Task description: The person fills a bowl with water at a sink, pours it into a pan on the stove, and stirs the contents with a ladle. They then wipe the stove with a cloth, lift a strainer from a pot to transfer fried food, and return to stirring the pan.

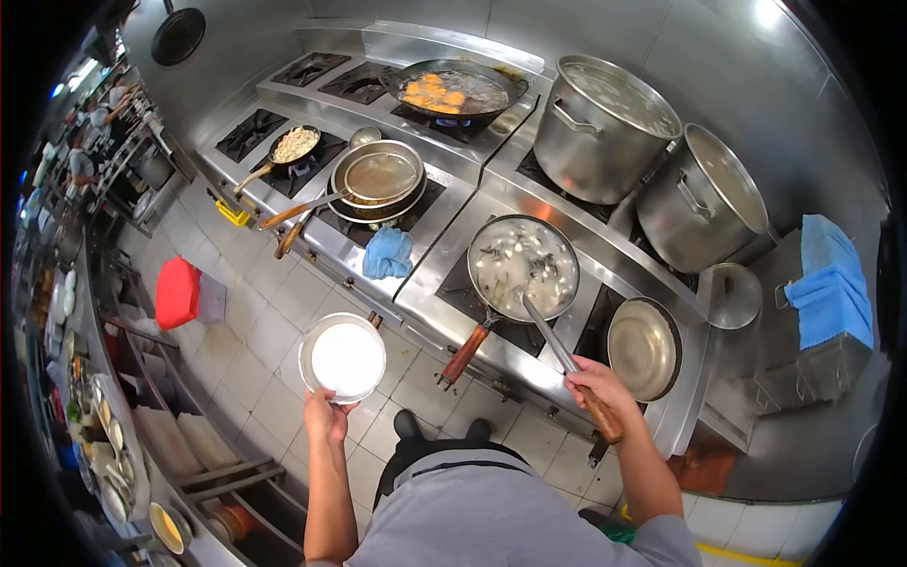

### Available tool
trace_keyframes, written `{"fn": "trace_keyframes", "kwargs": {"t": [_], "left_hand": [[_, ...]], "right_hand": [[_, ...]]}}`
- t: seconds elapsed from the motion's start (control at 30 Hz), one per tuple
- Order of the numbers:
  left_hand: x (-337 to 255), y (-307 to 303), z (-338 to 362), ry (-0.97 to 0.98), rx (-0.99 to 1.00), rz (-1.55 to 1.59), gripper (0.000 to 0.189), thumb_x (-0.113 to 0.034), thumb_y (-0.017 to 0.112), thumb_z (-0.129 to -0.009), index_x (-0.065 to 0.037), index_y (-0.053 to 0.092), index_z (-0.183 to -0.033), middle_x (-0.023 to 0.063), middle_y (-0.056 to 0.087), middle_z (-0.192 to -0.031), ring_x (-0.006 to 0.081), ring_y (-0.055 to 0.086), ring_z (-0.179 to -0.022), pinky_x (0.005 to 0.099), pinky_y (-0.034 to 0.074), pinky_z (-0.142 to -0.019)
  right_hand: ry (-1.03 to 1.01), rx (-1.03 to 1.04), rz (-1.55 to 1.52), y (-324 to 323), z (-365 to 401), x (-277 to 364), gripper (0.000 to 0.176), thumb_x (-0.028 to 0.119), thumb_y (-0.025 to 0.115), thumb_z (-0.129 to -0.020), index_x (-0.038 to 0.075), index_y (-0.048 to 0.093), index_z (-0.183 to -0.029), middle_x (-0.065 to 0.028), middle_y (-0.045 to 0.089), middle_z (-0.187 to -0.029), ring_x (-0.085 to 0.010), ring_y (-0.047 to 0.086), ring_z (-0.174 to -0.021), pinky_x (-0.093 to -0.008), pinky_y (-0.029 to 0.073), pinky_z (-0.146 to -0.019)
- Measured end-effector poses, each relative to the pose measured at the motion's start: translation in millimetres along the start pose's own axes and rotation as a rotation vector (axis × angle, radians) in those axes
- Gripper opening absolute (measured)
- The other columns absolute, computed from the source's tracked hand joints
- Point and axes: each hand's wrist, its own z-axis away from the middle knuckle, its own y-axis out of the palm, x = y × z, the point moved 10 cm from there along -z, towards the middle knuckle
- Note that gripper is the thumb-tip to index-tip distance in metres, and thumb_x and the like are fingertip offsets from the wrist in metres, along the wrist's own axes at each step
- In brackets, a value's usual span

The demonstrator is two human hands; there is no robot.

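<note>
My left hand (333,412) grips the near rim of a round metal container (305,354) filled with white contents (348,357), held over the floor in front of the stove. In my right hand (602,389) is the wooden handle of a long metal ladle (551,333). The ladle's far end dips into a pan (522,267) of pale bubbling liquid with dark and white pieces. That pan sits on the stove, its wooden handle (465,353) pointing toward me. To its right lies an empty metal pan (644,348).
Behind are a wok (454,92) with orange pieces in liquid and two tall pots (605,128) (704,198). Stacked strainers (380,176), a small pan (294,145) and a blue cloth (387,253) are left. People (83,161) stand far left, beyond a red-lidded bin (178,293).
</note>
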Motion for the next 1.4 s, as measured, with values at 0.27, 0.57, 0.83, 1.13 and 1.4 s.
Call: {"fn": "trace_keyframes", "kwargs": {"t": [0.27,0.57,0.83,1.13,1.4], "left_hand": [[3.4,-3.3,4.9,0.013,-0.018,-0.03,0.058,-0.002,0.039,-0.08,-0.008,0.031,-0.137,0.0215,0.05,-0.126,0.0369,0.065,-0.097,0.0428,0.063,-0.061],[3.5,2.3,6.3,0.016,0.013,-0.05,0.065,-0.001,0.039,-0.079,-0.009,0.029,-0.143,0.0225,0.052,-0.125,0.0371,0.067,-0.093,0.0415,0.063,-0.056],[4.3,24.7,9.3,0.012,0.032,-0.074,0.064,-0.002,0.04,-0.08,-0.007,0.03,-0.144,0.023,0.053,-0.125,0.0361,0.068,-0.094,0.0393,0.063,-0.054],[4.1,50.3,8.0,0.008,0.1,-0.086,0.063,-0.001,0.04,-0.081,-0.007,0.031,-0.143,0.0217,0.054,-0.122,0.0347,0.068,-0.091,0.0379,0.063,-0.054],[-8.1,110.6,8.8,0.036,0.19,-0.081,0.065,0.0,0.041,-0.079,-0.009,0.034,-0.143,0.0195,0.056,-0.119,0.0322,0.067,-0.088,0.0381,0.062,-0.054]], "right_hand": [[-0.334,-0.426,0.593,-28.4,-41.2,13.6,0.067,0.007,0.064,-0.087,0.01,0.041,-0.149,-0.0036,0.058,-0.073,-0.0125,0.057,-0.052,-0.029,0.048,-0.05],[-0.16,-0.254,0.234,-8.6,-18.8,-10.0,0.061,0.004,0.063,-0.087,0.008,0.045,-0.145,-0.0012,0.058,-0.073,-0.0097,0.055,-0.051,-0.0246,0.046,-0.048],[-0.059,-0.04,-0.126,5.8,10.4,-29.2,0.06,0.01,0.058,-0.092,0.007,0.037,-0.148,-0.0025,0.059,-0.079,-0.0092,0.053,-0.054,-0.0241,0.045,-0.047],[-0.137,-0.063,-0.093,15.5,52.7,-9.6,0.067,0.005,0.061,-0.09,0.009,0.034,-0.152,-0.0038,0.06,-0.079,-0.0094,0.055,-0.053,-0.024,0.045,-0.046],[-0.312,-0.238,0.097,-17.8,53.4,25.0,0.072,-0.002,0.062,-0.085,0.009,0.035,-0.151,-0.0016,0.061,-0.076,-0.0096,0.056,-0.05,-0.0244,0.047,-0.045]]}}
